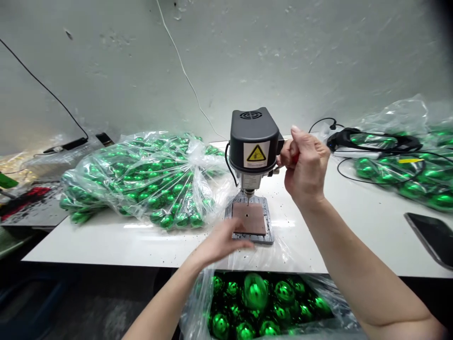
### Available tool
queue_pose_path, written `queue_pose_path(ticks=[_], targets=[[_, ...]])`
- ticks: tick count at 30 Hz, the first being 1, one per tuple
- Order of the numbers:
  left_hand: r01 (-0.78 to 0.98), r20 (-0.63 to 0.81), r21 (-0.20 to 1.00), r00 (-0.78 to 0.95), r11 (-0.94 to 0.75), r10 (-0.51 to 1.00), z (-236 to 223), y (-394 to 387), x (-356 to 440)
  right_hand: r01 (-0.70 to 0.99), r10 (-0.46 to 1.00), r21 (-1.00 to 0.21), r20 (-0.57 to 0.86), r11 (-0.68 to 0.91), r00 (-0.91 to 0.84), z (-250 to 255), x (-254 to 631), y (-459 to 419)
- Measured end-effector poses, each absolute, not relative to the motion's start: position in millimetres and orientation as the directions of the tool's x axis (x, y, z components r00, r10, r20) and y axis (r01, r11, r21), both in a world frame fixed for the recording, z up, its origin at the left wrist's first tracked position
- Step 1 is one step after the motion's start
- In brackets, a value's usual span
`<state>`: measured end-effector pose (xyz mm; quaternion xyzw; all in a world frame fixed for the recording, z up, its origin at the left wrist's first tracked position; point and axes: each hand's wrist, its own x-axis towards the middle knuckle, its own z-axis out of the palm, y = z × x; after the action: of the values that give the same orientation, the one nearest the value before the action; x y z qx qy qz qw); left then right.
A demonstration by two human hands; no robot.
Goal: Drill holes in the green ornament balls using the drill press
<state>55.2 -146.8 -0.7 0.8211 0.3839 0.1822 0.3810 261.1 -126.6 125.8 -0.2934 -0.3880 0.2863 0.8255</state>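
Observation:
A small black drill press [252, 137] with a yellow warning label stands on the white table. My right hand [307, 163] is closed around the red-tipped feed handle on its right side. Below the drill bit, a brown square board [248, 218] with a dark hole lies on the grey base [269, 231]. Slightly blurred, my left hand [221, 243] is at the board's left front corner, thumb and fingers apart and nothing in it. Under it, past the table edge, a blurred shiny green ball [256, 291] appears above other green balls [283, 291] in an open plastic bag.
A large clear bag of green balls [152, 182] fills the table's left side. To the right are more bagged green balls [417, 177], a black strap-like item [378, 140] with cables and a phone [430, 236]. A white cable [182, 66] hangs down the wall.

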Motion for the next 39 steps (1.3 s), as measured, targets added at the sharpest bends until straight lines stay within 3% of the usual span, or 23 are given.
queue_pose_path(ticks=[3,6,14,18,21,23,25,35,39], targets=[[0.611,0.186,0.669,0.416,-0.425,0.890,-1,-86,50,-0.244,0.683,-0.690,0.481,0.682,0.550,125,260,-126],[0.780,0.083,0.555,0.294,-0.289,0.952,-11,-24,42,-0.233,0.672,-0.681,0.497,0.694,0.548,125,260,-126],[0.737,0.035,0.660,0.168,-0.149,0.985,-31,7,28,-0.123,0.599,-0.645,0.598,0.754,0.532,117,264,-118],[0.580,0.096,0.794,0.170,-0.178,0.981,-13,-10,21,-0.070,0.579,-0.640,0.637,0.766,0.510,115,264,-117],[0.184,0.056,0.979,0.165,-0.086,0.985,7,-30,19,-0.099,0.591,-0.645,0.613,0.757,0.524,116,264,-118],[-0.078,-0.037,0.995,0.239,0.057,0.970,15,-44,21,-0.123,0.598,-0.647,0.593,0.753,0.539,116,263,-119],[-0.186,-0.101,0.968,0.331,0.170,0.938,17,-57,26,-0.131,0.598,-0.644,0.590,0.753,0.543,116,263,-119],[-0.247,-0.173,0.915,0.476,0.320,0.862,-17,-100,51,-0.100,0.596,-0.656,0.597,0.748,0.537,118,262,-119],[-0.227,-0.217,0.921,0.379,0.317,0.900,-32,-103,52,-0.095,0.593,-0.653,0.606,0.752,0.530,116,264,-117]])
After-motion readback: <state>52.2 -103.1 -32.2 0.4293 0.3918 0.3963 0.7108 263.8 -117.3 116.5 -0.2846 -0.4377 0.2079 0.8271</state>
